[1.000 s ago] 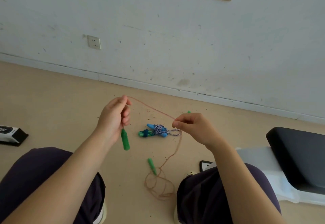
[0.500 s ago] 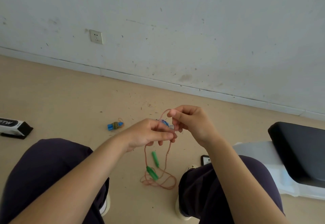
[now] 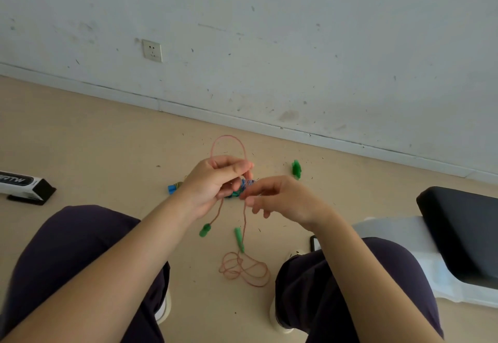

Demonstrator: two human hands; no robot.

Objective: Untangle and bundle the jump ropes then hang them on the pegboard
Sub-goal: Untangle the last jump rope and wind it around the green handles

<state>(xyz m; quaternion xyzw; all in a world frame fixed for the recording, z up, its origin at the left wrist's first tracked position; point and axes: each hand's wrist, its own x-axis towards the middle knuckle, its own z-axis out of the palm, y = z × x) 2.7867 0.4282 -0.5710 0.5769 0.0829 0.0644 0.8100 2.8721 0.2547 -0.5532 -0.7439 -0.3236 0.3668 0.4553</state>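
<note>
the left hand (image 3: 213, 183) grips the pink rope (image 3: 244, 218), a loop standing above its fingers, two strands hanging to green handles (image 3: 238, 239) over coils on the floor (image 3: 107, 154). the right hand (image 3: 283, 198) pinches one strand, other fingers loosely curled.

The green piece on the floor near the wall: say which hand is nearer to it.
Right. The right hand lies just below and left of the green piece; the left hand, gripping the pink rope, sits farther left.

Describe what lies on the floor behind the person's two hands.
Between the left hand and right hand a blue-and-white rope bundle peeks out, with a teal bit below it. The hands cover most of it, so its shape cannot be told.
</note>
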